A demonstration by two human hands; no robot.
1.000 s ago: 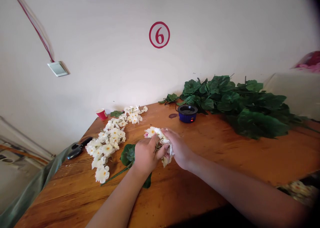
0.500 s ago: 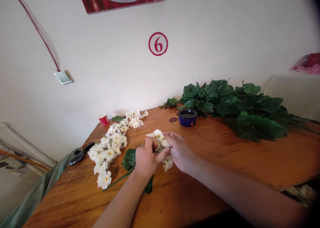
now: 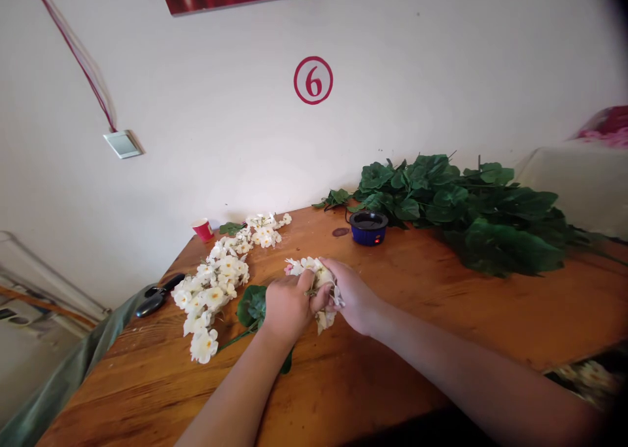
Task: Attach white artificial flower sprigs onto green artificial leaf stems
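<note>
Near the middle of the wooden table [image 3: 392, 342], my left hand [image 3: 292, 303] is closed on a cluster of white flowers [image 3: 318, 273]. My right hand [image 3: 354, 298] wraps round the same cluster from the right, its fingers partly hidden behind the blossoms. A green leaf [image 3: 252, 308] on a stem lies just left of my left hand, partly covered by it. Farther left lies a long row of white artificial flowers [image 3: 213, 295] with yellow centres.
A blue pot with a red light [image 3: 368, 228] stands behind my hands. Green leafy stems [image 3: 451, 205] are piled at the back right. A red paper cup [image 3: 202, 230] and black-handled scissors [image 3: 156, 300] are at the left edge.
My left hand has turned slightly, its fingers shifting over the blossoms. My right hand's fingers have moved farther behind the cluster. The view has shifted a little.
</note>
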